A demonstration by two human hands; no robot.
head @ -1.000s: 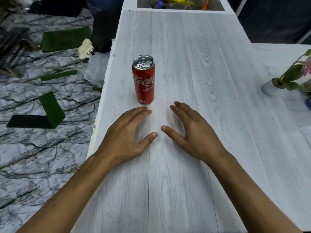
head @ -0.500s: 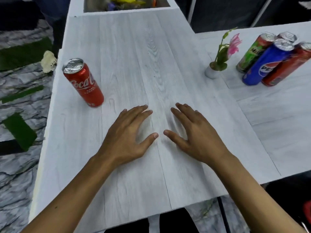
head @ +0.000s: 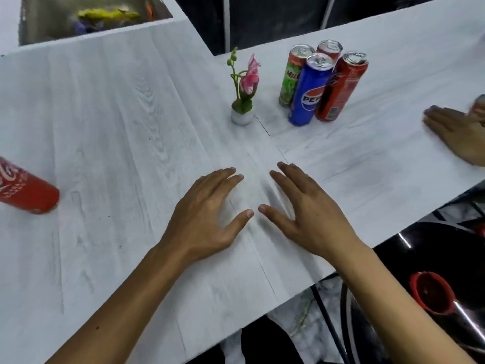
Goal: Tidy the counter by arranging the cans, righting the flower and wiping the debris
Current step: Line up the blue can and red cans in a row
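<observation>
Coke can farther left, top cut off — left hand, right hand flat, empty, on counter

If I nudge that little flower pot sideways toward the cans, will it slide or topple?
Likely to tip: the flower stands tall above a small rounded white pot, so push low on the pot. It looks artificial and probably light, so it should slide readily on the smooth counter. The thin stem would likely bend if gripped.
</observation>
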